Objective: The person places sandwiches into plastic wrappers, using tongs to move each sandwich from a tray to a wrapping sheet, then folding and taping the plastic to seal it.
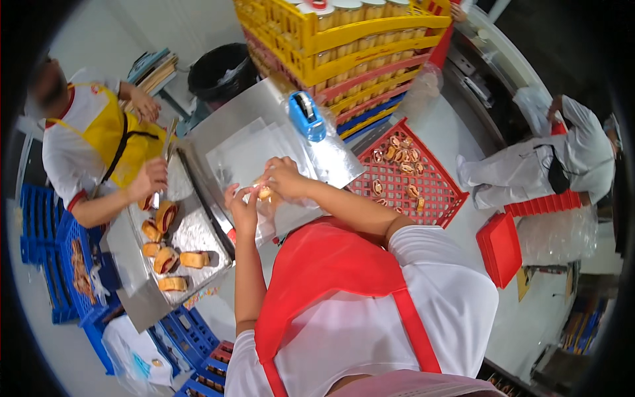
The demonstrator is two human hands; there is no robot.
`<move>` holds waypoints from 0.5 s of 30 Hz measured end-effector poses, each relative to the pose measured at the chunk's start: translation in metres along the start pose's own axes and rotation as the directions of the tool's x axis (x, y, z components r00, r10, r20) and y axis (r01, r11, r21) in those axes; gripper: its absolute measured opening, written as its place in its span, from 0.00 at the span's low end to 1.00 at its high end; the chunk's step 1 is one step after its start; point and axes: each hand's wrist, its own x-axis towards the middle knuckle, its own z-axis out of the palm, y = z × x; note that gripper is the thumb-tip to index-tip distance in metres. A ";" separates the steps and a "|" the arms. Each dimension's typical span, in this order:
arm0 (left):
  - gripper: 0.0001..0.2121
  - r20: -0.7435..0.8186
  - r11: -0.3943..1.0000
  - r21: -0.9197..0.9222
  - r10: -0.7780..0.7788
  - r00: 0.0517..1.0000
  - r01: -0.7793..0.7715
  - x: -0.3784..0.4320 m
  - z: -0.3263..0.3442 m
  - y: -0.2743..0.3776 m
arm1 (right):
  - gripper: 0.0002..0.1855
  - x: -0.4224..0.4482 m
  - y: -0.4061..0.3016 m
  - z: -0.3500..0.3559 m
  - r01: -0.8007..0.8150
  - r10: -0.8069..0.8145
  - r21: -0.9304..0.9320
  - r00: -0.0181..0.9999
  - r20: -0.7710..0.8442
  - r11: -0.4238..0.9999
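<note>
Over the metal table, my left hand and my right hand meet at a small pastry slice in clear plastic wrap. Fingers of both hands pinch the wrap around the slice, partly covering it. Beyond my hands lies a stack of clear plastic sheets. A blue tape dispenser stands past them. To the left, several rolled pastry slices with red filling sit on a foil-lined tray.
A co-worker in a yellow apron reaches over the tray. Wrapped slices lie in a red plastic crate at right. Stacked yellow crates with jars rise behind the table, beside a black bin. Another person bends at right.
</note>
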 end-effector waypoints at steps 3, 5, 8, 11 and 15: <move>0.10 0.282 0.893 -0.353 -0.184 0.942 0.280 0.013 -0.001 -0.057 | 0.10 0.013 0.009 0.026 -0.788 0.345 0.492 0.608 0.715 0.370; 0.10 0.412 0.765 -0.388 -0.354 0.839 0.514 0.029 -0.001 -0.033 | 0.16 0.013 0.025 0.032 -0.628 0.499 0.360 0.773 0.393 0.690; 0.10 0.516 0.573 -0.425 -0.482 0.708 0.700 0.039 -0.008 -0.013 | 0.15 0.033 0.080 0.011 -0.557 0.613 0.471 0.789 0.042 0.684; 0.09 0.506 0.545 -0.464 -0.484 0.714 0.698 0.037 -0.007 -0.001 | 0.15 0.022 0.159 -0.029 -0.723 0.795 0.356 0.596 -0.113 0.593; 0.09 0.511 0.497 -0.487 -0.504 0.696 0.718 0.036 -0.009 -0.004 | 0.17 0.014 0.178 -0.026 -0.861 0.768 0.499 0.253 0.589 -0.100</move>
